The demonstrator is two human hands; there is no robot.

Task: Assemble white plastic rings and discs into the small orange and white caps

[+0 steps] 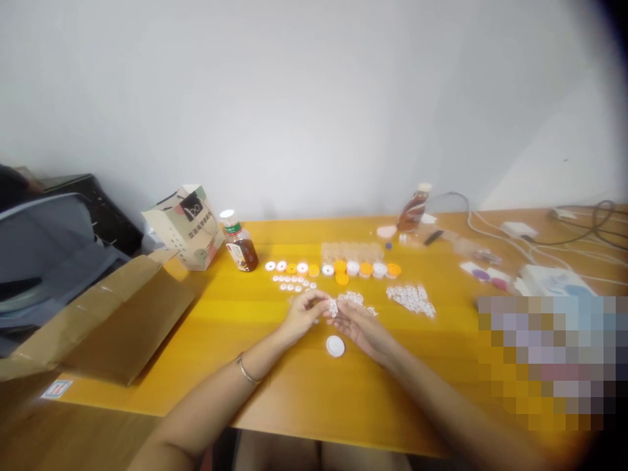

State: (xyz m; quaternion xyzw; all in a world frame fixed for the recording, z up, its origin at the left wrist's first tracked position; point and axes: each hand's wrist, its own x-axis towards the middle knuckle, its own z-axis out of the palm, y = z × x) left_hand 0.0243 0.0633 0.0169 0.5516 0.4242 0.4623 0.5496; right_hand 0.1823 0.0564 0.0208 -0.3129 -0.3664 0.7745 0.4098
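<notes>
My left hand (300, 316) and my right hand (364, 327) meet above the table, both pinching a small white piece with holes or dark marks (333, 307). Its exact kind is too small and blurred to tell. Just below the hands lies a round white lid (335, 346). Behind them, a heap of similar small white pieces (350, 299) is partly hidden by my fingers. Another patch of these pieces (411, 299) lies to the right. Small white discs (292, 279) are set out in rows left of centre. Beyond stands a line of white and orange caps (366, 268).
Clear plastic containers (352, 251) sit behind the caps. Two brown bottles (243, 252) (413, 210) stand farther back. At left are a paper bag (189, 229) and an open cardboard box (122, 320). Cables (564, 245) and a white box (557, 282) occupy the right.
</notes>
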